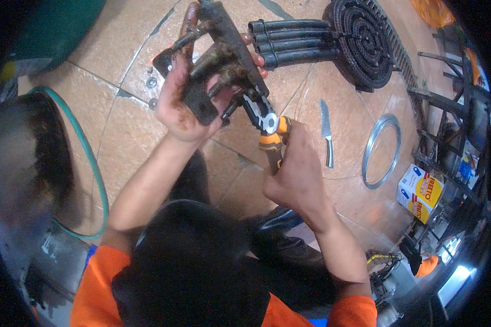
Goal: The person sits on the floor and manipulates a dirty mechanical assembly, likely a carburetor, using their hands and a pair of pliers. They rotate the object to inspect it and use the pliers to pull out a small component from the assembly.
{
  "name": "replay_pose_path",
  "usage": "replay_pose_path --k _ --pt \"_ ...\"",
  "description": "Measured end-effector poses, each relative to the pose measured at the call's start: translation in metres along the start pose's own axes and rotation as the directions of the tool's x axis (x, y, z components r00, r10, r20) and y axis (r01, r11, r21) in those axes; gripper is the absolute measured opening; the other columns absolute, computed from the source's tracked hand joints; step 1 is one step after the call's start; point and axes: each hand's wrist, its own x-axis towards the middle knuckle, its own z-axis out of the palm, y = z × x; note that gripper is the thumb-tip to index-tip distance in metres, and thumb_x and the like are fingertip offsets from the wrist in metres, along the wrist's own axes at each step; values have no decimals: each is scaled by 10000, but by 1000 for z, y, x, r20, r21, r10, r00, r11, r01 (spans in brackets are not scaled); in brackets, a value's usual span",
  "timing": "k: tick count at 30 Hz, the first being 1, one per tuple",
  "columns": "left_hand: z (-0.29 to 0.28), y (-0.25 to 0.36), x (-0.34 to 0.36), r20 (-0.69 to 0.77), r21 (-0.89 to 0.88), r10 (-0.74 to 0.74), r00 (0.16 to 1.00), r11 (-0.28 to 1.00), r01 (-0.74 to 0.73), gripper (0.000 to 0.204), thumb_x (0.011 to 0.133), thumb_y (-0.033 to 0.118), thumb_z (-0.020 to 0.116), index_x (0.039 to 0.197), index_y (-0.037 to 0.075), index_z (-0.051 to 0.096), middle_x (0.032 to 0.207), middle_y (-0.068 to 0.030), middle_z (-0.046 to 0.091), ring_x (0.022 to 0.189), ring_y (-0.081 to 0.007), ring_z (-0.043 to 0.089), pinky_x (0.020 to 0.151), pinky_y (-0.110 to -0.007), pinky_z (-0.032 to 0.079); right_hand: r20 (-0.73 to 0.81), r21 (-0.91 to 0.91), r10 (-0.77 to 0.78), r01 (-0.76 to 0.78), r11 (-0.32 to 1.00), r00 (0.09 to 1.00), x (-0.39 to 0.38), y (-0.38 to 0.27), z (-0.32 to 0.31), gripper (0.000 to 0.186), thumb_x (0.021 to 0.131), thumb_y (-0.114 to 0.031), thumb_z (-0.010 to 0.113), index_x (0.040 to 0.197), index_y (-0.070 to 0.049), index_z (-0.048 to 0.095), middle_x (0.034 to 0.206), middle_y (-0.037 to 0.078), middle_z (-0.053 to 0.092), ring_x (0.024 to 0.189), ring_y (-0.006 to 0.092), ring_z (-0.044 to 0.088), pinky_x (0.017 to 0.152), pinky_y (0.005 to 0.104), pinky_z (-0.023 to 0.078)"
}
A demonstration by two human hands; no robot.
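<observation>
My left hand [183, 106] is closed around a dirty dark metal burner manifold [232, 46], a pipe with several short valve stems and a flat bracket. Grime smears the palm. In my right hand [300, 169] are pliers [271, 124] with orange and black handles. Their jaws meet the lower end of the manifold; whether they clamp a part there cannot be made out. A round black gas burner [364, 41] with several parallel tubes [297, 41] lies on the floor beyond, right of the manifold.
On the tiled floor [131, 141] lie a knife [325, 128], a coil of wire [372, 152] and small washers [151, 82]. A yellow-and-white box [420, 192] stands right, by a dark metal rack [442, 103]. At left, a green hose [90, 150] curves round a large blackened pan [43, 147].
</observation>
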Motion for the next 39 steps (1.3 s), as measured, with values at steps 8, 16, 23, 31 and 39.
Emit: replay_pose_path --k 8,16,23,31,39 --pt "7 5 -3 -52 244 -53 997 968 64 731 963 483 378 1529 41 243 1490 -297 353 1305 -515 439 1121 -611 349 90 35 158 -162 986 983 4 -11 8 586 645 -63 720 1147 42 436 1042 256 539 1007 436 534 858 501 438" --pt "13 18 10 -372 119 103 922 991 -62 446 1041 451 385 1077 51 580 1008 -110 644 1044 -262 668 860 -401 561 -92 -46 94 -99 994 991 20 -10 2 426 681 -8 649 1066 16 469 980 269 566 943 469 554 783 525 428" --pt "-23 8 16 -671 235 125 731 971 50 616 1019 584 286 1151 78 612 1121 -144 675 988 -290 662 837 -465 542 -76 -167 153 -164 972 985 27 -13 24 541 625 -62 685 1119 -4 474 1088 187 553 1002 381 538 833 510 394" --pt "-1 9 21 -538 275 -1 843 945 177 629 989 688 245 1105 115 476 1113 -76 570 956 -229 632 724 -381 527 -219 -144 76 -110 983 973 31 10 26 538 616 -85 690 1112 -31 489 1078 183 549 1003 382 536 800 507 390" --pt "-8 3 37 -659 362 207 723 930 63 542 1016 610 299 958 115 513 840 -59 621 657 -151 583 429 -241 338 -158 -115 168 -187 976 973 40 -17 34 486 663 -105 681 1084 11 468 995 219 573 972 413 567 828 529 422"
